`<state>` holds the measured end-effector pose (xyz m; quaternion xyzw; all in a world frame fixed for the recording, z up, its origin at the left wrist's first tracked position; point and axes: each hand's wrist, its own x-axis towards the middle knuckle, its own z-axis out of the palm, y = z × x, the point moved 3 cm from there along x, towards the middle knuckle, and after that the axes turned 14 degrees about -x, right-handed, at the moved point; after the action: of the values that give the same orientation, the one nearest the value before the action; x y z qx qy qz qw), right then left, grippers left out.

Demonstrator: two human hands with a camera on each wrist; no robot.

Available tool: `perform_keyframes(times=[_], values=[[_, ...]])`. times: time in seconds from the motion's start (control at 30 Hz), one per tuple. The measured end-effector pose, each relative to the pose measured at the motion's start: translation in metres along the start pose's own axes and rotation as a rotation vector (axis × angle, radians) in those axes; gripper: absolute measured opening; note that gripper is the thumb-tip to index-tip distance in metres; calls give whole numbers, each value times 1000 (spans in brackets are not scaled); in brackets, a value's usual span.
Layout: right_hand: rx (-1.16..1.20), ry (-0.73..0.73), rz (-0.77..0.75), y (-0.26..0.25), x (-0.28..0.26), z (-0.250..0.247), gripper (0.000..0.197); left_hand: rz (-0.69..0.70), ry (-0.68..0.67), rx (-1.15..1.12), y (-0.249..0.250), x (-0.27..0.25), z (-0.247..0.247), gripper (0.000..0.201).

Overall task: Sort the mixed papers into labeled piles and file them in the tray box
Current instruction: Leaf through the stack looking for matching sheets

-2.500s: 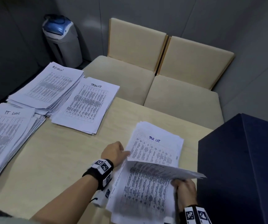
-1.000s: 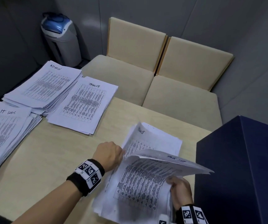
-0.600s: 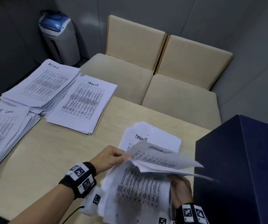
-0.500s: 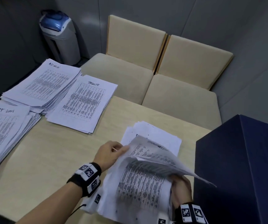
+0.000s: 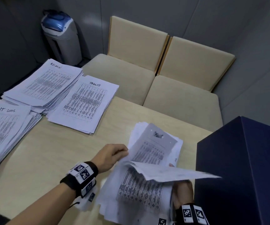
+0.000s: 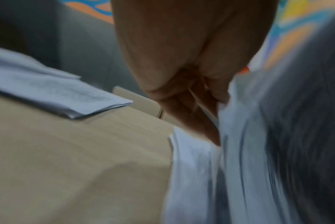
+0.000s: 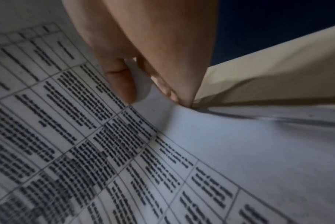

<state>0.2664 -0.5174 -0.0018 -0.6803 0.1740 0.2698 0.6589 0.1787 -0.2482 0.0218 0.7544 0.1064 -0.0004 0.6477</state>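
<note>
Three sorted piles [image 5: 38,85], one mixed stack [image 5: 147,176], two hands [image 5: 113,155] gripping it.

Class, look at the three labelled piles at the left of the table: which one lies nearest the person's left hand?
The TASKLIST pile, a thin stack; the ADMIN pile and IT LOGS pile lie farther from the left hand.

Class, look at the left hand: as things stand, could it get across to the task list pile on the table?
Probably yes. Bare table lies between the left hand and the task list pile, with nothing standing in between. But the hand is pinching sheets of the mixed stack, so it must let go first.
</note>
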Motion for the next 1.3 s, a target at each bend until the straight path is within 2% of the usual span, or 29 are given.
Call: perform_keyframes(times=[0.07, 0.17, 0.23, 0.3, 0.4, 0.47, 0.53, 0.6, 0.67, 0.73, 0.8, 0.9, 1.0, 1.1, 1.13, 1.23, 1.3], values=[[-17, 46, 9, -2, 1, -1, 12, -26, -65, -216, 12, -7, 4, 24], [-51, 69, -21, -4, 1, -3, 26, -146, -126, -274, 16, -9, 10, 37], [-32, 61, -25, -7, -4, -2, 28, -234, -65, -289, 5, -7, 10, 49], [-8, 67, -31, -4, -6, -1, 28, -251, 28, -254, -9, -1, 11, 55], [32, 108, -50, 2, -3, -8, 28, -288, 89, -100, -26, 10, 23, 39], [53, 139, -73, 6, 2, -14, 30, -323, 83, -73, -29, 16, 33, 47], [65, 155, -54, 10, 6, -19, 28, -326, 87, -66, -31, 21, 41, 39], [55, 166, -19, 11, 7, -23, 24, -314, 157, 36, -36, 28, 42, 24], [45, 155, -16, 9, 4, -24, 24, -307, 221, 42, -40, 30, 39, 22], [32, 147, -16, 5, 1, -23, 27, -263, 198, -83, -41, 31, 36, 30], [-5, 148, -19, 3, 1, -22, 27, -237, 100, -310, -35, 26, 34, 44], [-51, 182, -41, -2, 6, -20, 26, -322, -37, -539, -17, 15, 33, 65], [-131, 180, -31, -8, 9, -14, 21, -425, -47, -619, -3, 10, 33, 76], [-167, 137, -72, -31, 3, 1, 16, -370, -43, -881, 16, 4, 27, 75], [-187, 125, -100, -44, -1, 8, 16, -328, 6, -874, 23, 2, 22, 73], [-167, 31, -246, -89, -16, 38, 23, -152, 227, -591, 44, 0, 1, 67], [-165, -17, -394, -120, -29, 63, 32, -34, 396, -454, 61, 1, -13, 45]])
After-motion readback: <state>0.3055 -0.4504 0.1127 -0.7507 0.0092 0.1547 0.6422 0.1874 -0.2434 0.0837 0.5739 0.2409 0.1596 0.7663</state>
